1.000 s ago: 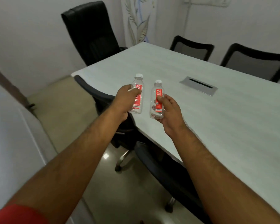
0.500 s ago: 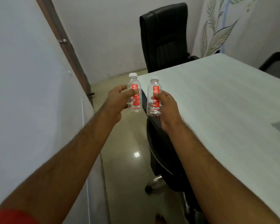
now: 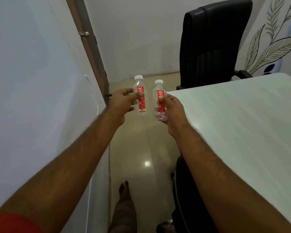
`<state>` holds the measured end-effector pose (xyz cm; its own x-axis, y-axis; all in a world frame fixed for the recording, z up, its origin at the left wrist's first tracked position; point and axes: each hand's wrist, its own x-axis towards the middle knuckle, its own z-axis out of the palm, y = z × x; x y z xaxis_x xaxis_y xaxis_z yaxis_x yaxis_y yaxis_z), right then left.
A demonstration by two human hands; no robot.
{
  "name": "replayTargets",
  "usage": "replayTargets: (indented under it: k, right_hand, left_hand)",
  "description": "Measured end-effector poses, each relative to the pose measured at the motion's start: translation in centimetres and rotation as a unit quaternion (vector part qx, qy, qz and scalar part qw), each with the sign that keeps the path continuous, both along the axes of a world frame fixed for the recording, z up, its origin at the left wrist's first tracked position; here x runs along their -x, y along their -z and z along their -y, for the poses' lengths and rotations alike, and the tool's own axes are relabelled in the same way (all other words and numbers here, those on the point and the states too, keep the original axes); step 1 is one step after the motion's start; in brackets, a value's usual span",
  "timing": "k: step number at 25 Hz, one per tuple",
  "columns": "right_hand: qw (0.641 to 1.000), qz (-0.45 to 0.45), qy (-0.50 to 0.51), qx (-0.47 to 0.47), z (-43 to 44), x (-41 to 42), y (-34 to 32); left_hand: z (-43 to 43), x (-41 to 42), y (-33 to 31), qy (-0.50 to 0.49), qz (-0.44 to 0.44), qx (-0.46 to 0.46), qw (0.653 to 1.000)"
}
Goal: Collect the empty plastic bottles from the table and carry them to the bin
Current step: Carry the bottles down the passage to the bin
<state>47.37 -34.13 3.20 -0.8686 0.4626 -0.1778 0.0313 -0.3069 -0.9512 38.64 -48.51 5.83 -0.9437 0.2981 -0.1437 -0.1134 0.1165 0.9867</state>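
Two clear bottles, upright in the air past the table [image 3: 242, 123] corner, kept apart, probably for easy carrying. Left bottle [image 3: 141, 98] pinched at the red label between thumb and curled fingers of left hand [image 3: 123, 103]; right bottle [image 3: 160, 101] wrapped low by right hand [image 3: 173, 110]. No bin visible.

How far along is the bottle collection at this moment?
Collecting looks done: the left hand holds one capped bottle upright and the right hand holds the second bottle, both off the table, whose visible part has no bottles. In hand: carrying them along the aisle between wall and table, towards the door. Left: reaching the bin, which is not in view, and dropping them.
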Motion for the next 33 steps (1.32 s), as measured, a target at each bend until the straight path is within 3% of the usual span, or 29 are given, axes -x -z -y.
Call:
replayTargets:
  k: [7, 16, 26, 33]
  right_hand:
    - [0.998, 0.046, 0.043, 0.026, 0.1, 21.6, 0.6]
    - [0.995, 0.042, 0.076, 0.044, -5.5, 44.6, 1.8]
    - [0.992, 0.048, 0.095, 0.068, -24.0, 72.6, 5.3]
    - [0.984, 0.063, 0.158, 0.051, -38.0, 86.0, 5.5]
  left_hand:
    - [0.0, 23.7, 0.9, 0.035, 0.038, -0.005, 0.999]
    - [-6.4, 46.8, 1.4, 0.086, 0.052, 0.006, 0.995]
    - [-24.6, 74.9, 3.3, 0.114, 0.077, 0.034, 0.99]
    - [-40.6, 90.9, 4.4, 0.157, 0.087, 0.016, 0.984]
